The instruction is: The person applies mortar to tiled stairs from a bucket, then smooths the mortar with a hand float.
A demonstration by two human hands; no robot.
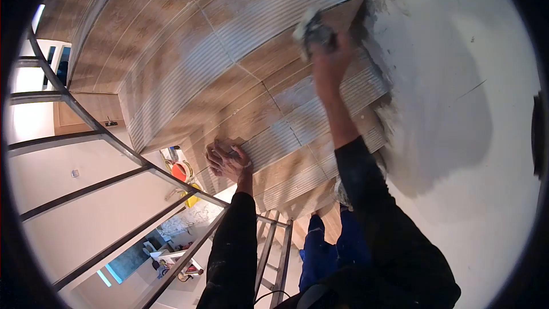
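My right hand (333, 51) is closed around a grey-white pad (309, 31), smeared by motion, that looks like a sponge or cloth. It is over the upper part of the wood-look tiled stairs (251, 88), near the wall side. Lower down, my left hand (229, 161) leans on a step with its fingers bent and apart, close to a ribbed tread edge (280, 147). Pale, hazy smears lie over the ribbed strips and parts of the tiles.
A metal railing (126, 151) runs along the left, with a lower room beyond it. Past the railing are an orange-red item (179, 171) and a yellow one (191, 195). The white plastered wall (440, 80) rises on the right. My blue-trousered legs (331, 254) are below.
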